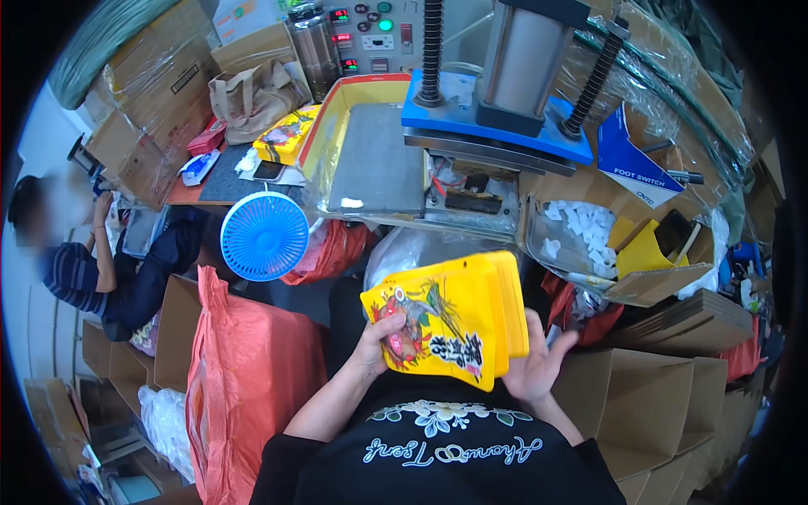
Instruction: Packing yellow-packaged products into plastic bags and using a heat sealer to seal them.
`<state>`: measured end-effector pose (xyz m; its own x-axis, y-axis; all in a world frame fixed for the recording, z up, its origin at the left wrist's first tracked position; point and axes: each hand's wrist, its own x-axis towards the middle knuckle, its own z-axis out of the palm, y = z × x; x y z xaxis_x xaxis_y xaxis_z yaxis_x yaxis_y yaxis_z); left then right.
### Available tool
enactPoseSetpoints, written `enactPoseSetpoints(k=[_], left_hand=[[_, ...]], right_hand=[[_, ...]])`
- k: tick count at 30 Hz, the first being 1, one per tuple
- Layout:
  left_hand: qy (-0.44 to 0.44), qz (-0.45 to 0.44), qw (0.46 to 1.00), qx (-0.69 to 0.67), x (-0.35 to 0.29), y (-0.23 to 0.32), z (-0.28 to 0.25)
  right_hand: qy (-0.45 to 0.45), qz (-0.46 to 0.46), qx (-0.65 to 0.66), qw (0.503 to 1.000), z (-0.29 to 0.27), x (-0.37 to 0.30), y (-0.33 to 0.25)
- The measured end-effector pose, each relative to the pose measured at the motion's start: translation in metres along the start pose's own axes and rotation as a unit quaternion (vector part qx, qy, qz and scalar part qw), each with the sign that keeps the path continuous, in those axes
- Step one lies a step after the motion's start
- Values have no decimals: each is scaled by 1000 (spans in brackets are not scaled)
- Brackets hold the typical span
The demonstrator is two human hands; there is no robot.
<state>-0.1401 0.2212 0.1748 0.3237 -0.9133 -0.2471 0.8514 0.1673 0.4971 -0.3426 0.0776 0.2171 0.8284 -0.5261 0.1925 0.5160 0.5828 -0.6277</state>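
A stack of yellow printed pouches point(446, 316) is held up in front of my body, slightly fanned at its right side. My left hand point(379, 341) grips the stack by its left edge, thumb on top of the printed face and the other fingers hidden beneath. Beside the lower right edge is my right hand point(537, 362), its fingers stretched apart; some of them are partly behind the pouches, and whether they touch cannot be made out. Beyond the pouches stands a press with a blue plate point(497, 118) and a metal cylinder point(528, 59).
Left of the press are a shallow tray point(374, 160), more yellow pouches point(286, 135) and a blue fan point(265, 236). A clear bin of small white pieces point(581, 231) stands right. A red sack point(252, 379) and cardboard boxes point(648, 396) flank me. Another person point(84, 261) sits far left.
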Motion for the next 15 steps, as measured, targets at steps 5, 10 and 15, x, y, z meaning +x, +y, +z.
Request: enactPoseSetpoints(k=[5, 10, 15], left_hand=[[-70, 23, 991, 116, -8, 7, 8], [-136, 6, 974, 183, -5, 16, 13], [-122, 90, 950, 274, -10, 33, 21]], right_hand=[[62, 200, -61, 976, -32, 13, -7], [58, 303, 47, 950, -50, 27, -6], [2, -22, -7, 1000, -30, 40, -26]])
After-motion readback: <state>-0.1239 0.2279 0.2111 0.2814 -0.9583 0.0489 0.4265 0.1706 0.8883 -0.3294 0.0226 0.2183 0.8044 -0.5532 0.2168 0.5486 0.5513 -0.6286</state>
